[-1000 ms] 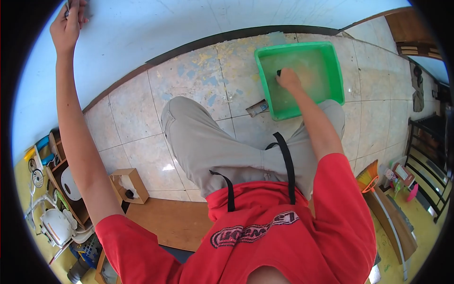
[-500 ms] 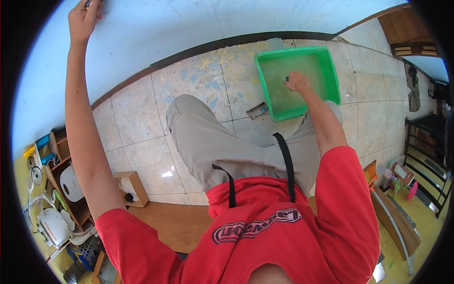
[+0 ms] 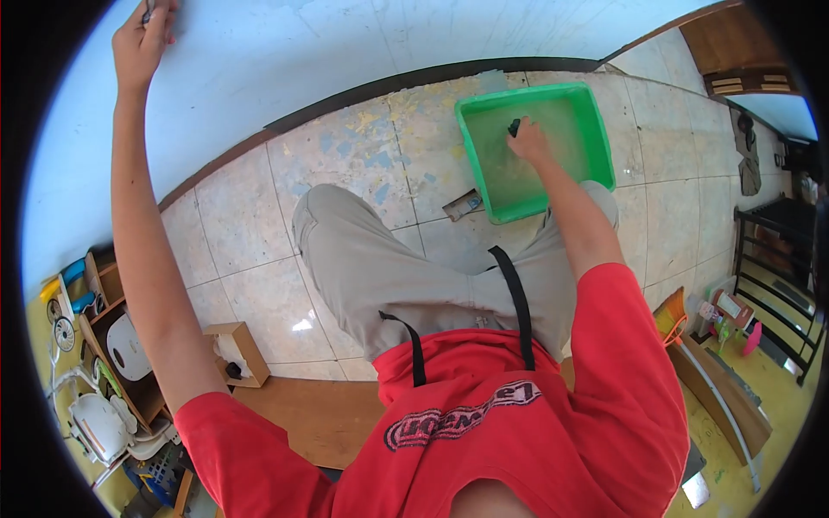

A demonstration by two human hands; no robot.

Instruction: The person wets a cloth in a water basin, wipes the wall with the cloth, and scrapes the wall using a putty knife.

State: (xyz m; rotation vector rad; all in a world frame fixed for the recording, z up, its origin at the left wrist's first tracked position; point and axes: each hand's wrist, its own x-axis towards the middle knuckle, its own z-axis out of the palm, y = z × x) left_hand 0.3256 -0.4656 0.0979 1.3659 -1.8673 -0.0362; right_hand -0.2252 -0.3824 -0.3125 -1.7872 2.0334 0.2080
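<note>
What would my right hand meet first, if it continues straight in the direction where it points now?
Most likely the far wall of the green basin, with the dark object in the right hand's grip leading. Height is unclear, so it might pass over the rim.

Lit brightly and evenly over the glossy, pale marbled floor tiles (image 3: 259,293), with a small, hard white glare spot (image 3: 302,325) at centre-left. Takes a bluish tone on the pale blue painted wall (image 3: 285,52). Falls dim around the black slatted metal rack (image 3: 777,216) at right. Loses surface detail in the small black object (image 3: 515,128) in the bare right hand (image 3: 531,141). Bends the long, dark brown baseboard strip (image 3: 553,64) into an arc through wide-angle distortion. Softens toward the edges and vignettes to black at the corners.
</note>
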